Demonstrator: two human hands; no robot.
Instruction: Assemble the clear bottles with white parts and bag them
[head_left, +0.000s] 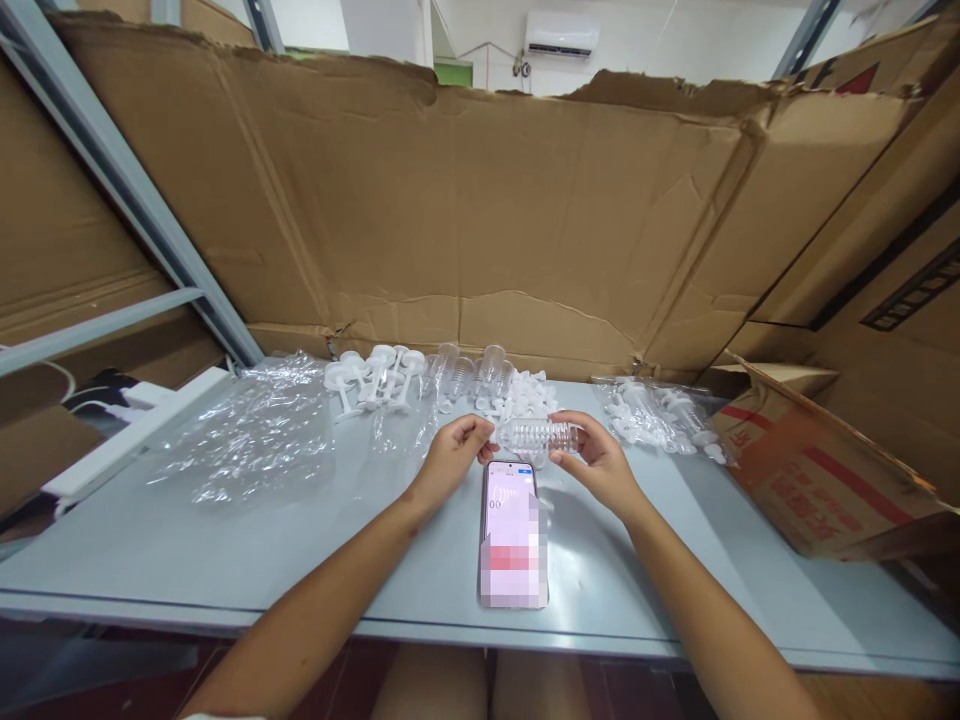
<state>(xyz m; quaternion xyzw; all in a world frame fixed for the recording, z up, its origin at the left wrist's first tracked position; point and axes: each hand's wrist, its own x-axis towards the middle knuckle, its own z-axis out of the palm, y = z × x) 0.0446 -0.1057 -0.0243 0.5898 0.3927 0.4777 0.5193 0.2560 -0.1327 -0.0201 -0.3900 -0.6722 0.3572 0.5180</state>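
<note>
My right hand (598, 458) grips a clear ribbed plastic cylinder (541, 435) by its right end. The cylinder lies sideways above the top of a phone (513, 530). My left hand (459, 450) is closed, thumb against fingers, close to the cylinder's left end. Whatever it pinches is too small to make out. Behind the hands lies a pile of small white plastic parts (525, 393). More clear cylinders (457, 375) stand or lie just left of that pile, and several white plunger-like pieces (375, 375) sit farther left.
Crumpled clear plastic bags (262, 440) cover the table's left side. Bagged white parts (660, 415) lie at the right, beside an open cardboard box (832, 470). A white power strip (139, 430) runs along the left edge. Tall cardboard (480, 200) walls off the back.
</note>
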